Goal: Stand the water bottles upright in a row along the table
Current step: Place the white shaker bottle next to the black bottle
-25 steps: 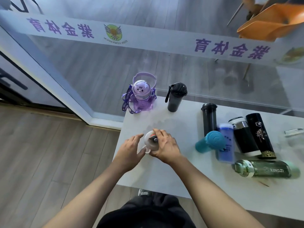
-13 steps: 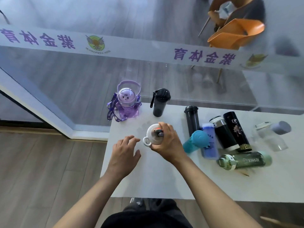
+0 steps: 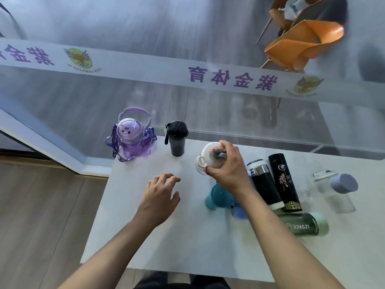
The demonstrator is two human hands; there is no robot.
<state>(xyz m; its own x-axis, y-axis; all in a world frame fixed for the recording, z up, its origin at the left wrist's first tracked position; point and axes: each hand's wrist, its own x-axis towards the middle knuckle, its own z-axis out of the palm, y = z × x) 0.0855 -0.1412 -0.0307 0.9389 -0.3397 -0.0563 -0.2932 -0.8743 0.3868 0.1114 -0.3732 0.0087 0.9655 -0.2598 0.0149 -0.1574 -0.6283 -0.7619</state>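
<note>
Head view: right grip (image 3: 227,170) clasps white bottle (image 3: 208,158) upright, seemingly bound for the row beside strapped black bottle (image 3: 177,140); left grip (image 3: 160,197) slack, holding nothing, over counter (image 3: 187,243).

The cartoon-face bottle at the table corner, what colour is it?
The cartoon-face bottle is see-through purple; the head view shows it.

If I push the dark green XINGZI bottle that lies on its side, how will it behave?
The dark green cylindrical bottle lies on its side on the white table, so it would probably roll. Its smooth wall may be slippery to grip. It looks rigid, unlikely to bend.
</note>
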